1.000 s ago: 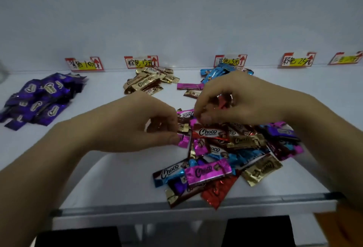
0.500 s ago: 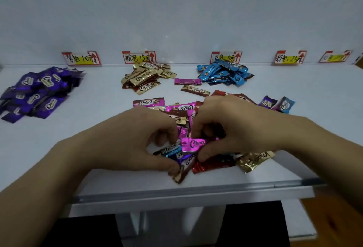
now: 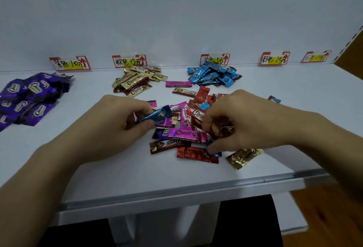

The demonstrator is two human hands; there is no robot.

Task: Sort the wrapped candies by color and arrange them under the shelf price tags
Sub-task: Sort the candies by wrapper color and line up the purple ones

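My left hand (image 3: pixel 110 127) pinches a blue wrapped candy (image 3: pixel 157 116) between thumb and fingers (image 3: pixel 144 109), lifted just above the mixed pile (image 3: pixel 188 130) on the white shelf (image 3: pixel 137 172). My right hand (image 3: pixel 253 123) digs into the pile, fingers curled on wrappers; what they grip I cannot tell. Beyond my fingers lie the gold pile (image 3: pixel 135 80) and blue pile (image 3: pixel 213 74) under price tags (image 3: pixel 129 61); the purple pile (image 3: pixel 29 97) lies far left.

Glossy foil wrappers, crinkled and reflective, are seen on the mixed candies (image 3: pixel 188 132) at the frame centre. The shelf (image 3: pixel 275 93) is shown smooth, matt white. The 5 price tags (image 3: pixel 129 61) look like paper. Brown wood (image 3: pixel 334 217) is seen at lower right.
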